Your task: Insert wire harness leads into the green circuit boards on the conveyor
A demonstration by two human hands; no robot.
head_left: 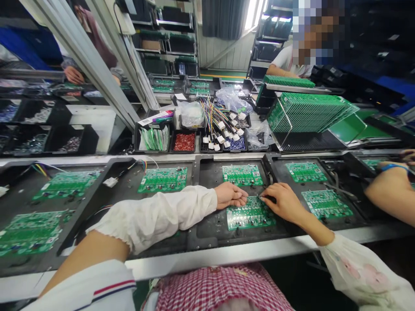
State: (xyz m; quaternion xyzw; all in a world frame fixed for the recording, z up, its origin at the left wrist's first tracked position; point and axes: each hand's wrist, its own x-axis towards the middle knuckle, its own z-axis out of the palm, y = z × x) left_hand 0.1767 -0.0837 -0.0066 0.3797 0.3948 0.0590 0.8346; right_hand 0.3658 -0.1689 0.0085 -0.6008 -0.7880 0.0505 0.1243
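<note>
My left hand (230, 195) and right hand (282, 201) meet almost fingertip to fingertip over the far edge of the green circuit board (250, 214). The board lies flat just on my side of both hands, in the black carrier tray (214, 224). Both hands are curled nearly closed, with the fingers drawn to a pinch. Whether either has hold of anything I cannot tell; it would be too small to see. I judge the board light, thin, stiff and fragile, its face crowded with parts, so best taken by its bare edges. A second board (242, 174) sits just beyond the hands.
</note>
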